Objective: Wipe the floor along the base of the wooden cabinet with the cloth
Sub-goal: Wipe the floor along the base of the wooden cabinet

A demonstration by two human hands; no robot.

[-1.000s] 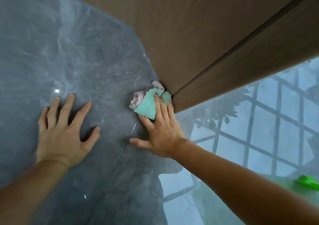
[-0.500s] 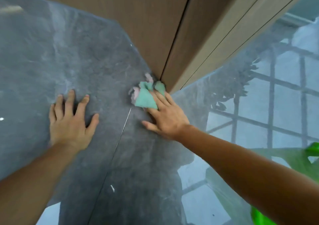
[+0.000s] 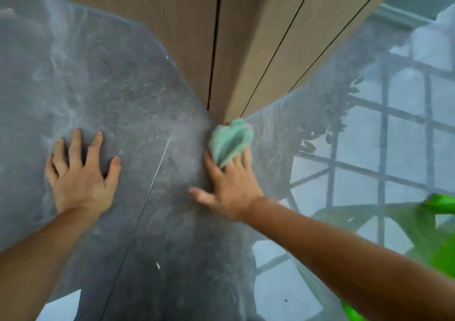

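Observation:
A crumpled mint-green cloth (image 3: 230,139) lies on the glossy grey floor (image 3: 118,86), touching the bottom corner of the wooden cabinet (image 3: 246,45). My right hand (image 3: 229,185) presses on the near part of the cloth, fingers laid over it and thumb spread to the left. My left hand (image 3: 80,173) rests flat on the floor to the left, fingers spread, holding nothing. The cabinet rises from the corner at top centre, with dark vertical seams between its panels.
A thin tile joint (image 3: 147,192) runs diagonally between my hands. The floor at the right mirrors a window grid (image 3: 381,168) and foliage. A bright green object (image 3: 440,205) shows at the right edge, blurred.
The cloth and my right hand have slid from the left face of the cabinet corner round to its right side. The view has swung. My left hand stays planted.

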